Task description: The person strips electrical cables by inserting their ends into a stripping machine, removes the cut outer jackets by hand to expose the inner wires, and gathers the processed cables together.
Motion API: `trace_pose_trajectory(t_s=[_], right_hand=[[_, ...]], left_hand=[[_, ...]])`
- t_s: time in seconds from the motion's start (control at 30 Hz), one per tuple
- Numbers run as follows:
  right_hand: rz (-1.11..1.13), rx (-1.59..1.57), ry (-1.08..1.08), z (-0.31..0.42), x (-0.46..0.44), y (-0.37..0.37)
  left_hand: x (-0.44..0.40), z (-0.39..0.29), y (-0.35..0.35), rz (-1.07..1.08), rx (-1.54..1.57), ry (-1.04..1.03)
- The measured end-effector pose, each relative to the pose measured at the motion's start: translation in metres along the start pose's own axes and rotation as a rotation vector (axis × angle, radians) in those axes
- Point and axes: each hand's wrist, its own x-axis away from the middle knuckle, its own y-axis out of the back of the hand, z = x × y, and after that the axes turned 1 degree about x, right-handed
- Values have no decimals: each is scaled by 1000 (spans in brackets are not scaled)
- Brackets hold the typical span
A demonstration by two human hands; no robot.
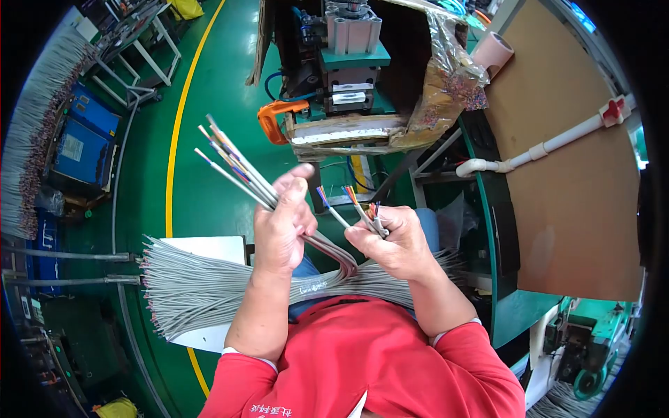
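Note:
My left hand point(286, 219) is closed around several grey cables point(240, 171), whose stripped ends with coloured wires point up and to the left. Closed too, my right hand point(392, 240) pinches a few cable ends point(362, 212) with orange, blue and dark wires fanning out. A gap separates the two hands. Below them, a thick bundle of grey cables point(195, 285) lies across my lap and over a white board point(209, 247). The cables from my left hand loop down in front of that bundle.
Ahead stands a machine with a metal cylinder point(353, 35), framed by taped cardboard point(432, 104). An orange-handled tool point(275, 122) hangs at its left edge. On the left, many cables point(42, 132) hang above blue bins point(83, 150). A white pipe point(550, 146) crosses a brown board point(571, 209) at right.

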Motion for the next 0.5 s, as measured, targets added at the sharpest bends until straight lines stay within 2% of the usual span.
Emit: trace_pose_trajectory(t_s=[0.03, 0.2, 0.3, 0.5], right_hand=[[6, -12, -9, -2, 0, 1], [26, -140, -81, -6, 1, -1], [36, -236, -78, -7, 0, -2], [31, -359, -134, -6, -1, -3]], left_hand=[[0, 1, 3, 54, 62, 70], [2, 8, 10, 190, 145, 83], [6, 10, 12, 336, 325, 108], [9, 18, 10, 267, 116, -13]])
